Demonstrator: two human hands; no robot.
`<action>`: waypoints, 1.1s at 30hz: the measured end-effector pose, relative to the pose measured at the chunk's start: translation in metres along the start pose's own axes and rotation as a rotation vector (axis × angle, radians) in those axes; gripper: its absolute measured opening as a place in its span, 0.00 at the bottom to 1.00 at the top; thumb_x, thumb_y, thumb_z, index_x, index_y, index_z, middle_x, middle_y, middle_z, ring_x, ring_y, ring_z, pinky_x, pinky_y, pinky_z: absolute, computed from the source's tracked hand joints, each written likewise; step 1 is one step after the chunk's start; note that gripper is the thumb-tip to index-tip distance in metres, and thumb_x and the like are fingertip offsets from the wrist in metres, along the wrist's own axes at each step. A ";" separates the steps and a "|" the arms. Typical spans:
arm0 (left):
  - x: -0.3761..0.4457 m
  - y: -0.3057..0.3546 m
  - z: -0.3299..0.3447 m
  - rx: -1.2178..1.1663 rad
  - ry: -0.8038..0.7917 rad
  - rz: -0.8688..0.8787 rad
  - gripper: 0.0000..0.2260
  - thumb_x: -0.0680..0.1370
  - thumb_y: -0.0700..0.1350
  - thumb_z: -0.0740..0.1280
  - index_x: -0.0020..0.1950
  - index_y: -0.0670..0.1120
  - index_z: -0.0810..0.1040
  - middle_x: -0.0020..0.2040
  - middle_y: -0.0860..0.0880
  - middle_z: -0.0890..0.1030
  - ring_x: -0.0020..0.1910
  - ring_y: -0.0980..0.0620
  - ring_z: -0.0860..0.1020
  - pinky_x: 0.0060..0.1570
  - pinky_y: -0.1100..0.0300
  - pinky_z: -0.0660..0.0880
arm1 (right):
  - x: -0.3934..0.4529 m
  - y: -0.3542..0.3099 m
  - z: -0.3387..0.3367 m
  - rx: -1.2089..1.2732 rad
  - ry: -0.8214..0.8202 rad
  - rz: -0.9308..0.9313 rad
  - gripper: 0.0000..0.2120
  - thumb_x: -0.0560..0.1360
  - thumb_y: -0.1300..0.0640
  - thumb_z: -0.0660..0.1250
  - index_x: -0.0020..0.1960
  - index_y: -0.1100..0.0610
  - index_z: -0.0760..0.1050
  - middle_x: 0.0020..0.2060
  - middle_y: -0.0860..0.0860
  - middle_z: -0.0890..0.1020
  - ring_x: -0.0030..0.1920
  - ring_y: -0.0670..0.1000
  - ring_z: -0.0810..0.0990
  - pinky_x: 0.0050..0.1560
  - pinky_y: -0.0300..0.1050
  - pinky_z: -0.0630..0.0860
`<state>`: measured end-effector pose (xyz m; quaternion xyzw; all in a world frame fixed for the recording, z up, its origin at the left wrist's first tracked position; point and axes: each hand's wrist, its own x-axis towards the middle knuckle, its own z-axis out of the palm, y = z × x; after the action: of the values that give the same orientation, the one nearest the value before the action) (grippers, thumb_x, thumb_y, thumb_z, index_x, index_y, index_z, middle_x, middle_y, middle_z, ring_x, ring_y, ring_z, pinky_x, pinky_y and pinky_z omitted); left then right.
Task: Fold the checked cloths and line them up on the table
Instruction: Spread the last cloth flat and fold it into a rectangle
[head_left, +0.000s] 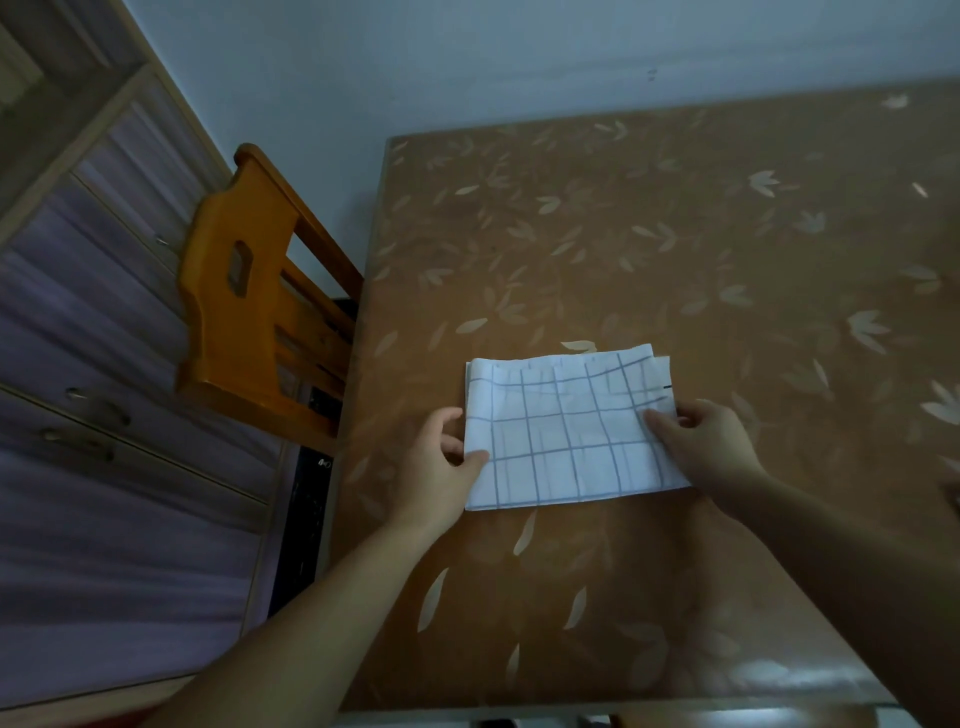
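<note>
1. While both hands work the same piece, the left hand (439, 457) pinches the left edge of the checked cloth (566, 431), thumb on top near the lower left corner, fingers curled at the edge.
2. The right hand (701, 441) grips the right edge, its fingers (662, 423) lying on the top surface and the rest of the hand just outside the cloth.
3. Between the two hands, the cloth lies flat on the bench (675, 234) as a folded rectangle; layered edges show at its far right corner, so it is already folded at least once.
4. Handling judgement: the cloth appears thin, light and limp. It will likely sag if lifted by one edge, and the stacked layers may slide apart on the glossy bench surface.
5. Recommended hold: take the two short edges, pinching all layers together, or grip matching corners so the layers stay aligned during any further fold.
6. Position: the cloth sits toward the near left part of the bench, with bare leaf-patterned surface beyond and to the right of it.
7. Beyond the left bench edge stand a wooden chair (249, 291) and a cabinet (104, 364). No other cloths are visible.
</note>
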<state>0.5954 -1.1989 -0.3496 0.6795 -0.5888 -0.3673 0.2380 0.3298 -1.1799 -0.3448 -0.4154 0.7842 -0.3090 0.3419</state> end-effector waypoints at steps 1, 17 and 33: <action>0.000 -0.001 0.001 0.003 0.003 0.014 0.22 0.76 0.46 0.71 0.69 0.52 0.69 0.45 0.56 0.77 0.42 0.59 0.75 0.36 0.66 0.71 | 0.001 0.000 0.001 0.008 0.021 -0.009 0.13 0.77 0.52 0.66 0.55 0.59 0.79 0.44 0.52 0.82 0.44 0.51 0.80 0.38 0.43 0.72; 0.022 -0.005 0.013 0.836 -0.258 0.540 0.30 0.78 0.68 0.44 0.78 0.61 0.42 0.80 0.54 0.39 0.77 0.50 0.34 0.73 0.45 0.33 | 0.011 -0.009 0.017 -0.067 0.119 -0.016 0.10 0.78 0.53 0.62 0.43 0.58 0.77 0.36 0.50 0.79 0.37 0.47 0.76 0.31 0.39 0.66; 0.029 -0.010 0.019 0.878 -0.330 0.563 0.33 0.76 0.71 0.43 0.77 0.62 0.36 0.79 0.54 0.35 0.76 0.50 0.31 0.72 0.44 0.30 | 0.016 -0.012 0.001 -0.021 0.076 0.052 0.08 0.75 0.53 0.69 0.47 0.58 0.82 0.37 0.49 0.81 0.42 0.52 0.79 0.32 0.40 0.66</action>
<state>0.5879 -1.2234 -0.3751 0.4646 -0.8754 -0.1106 -0.0744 0.3294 -1.1990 -0.3407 -0.3862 0.8104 -0.3075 0.3154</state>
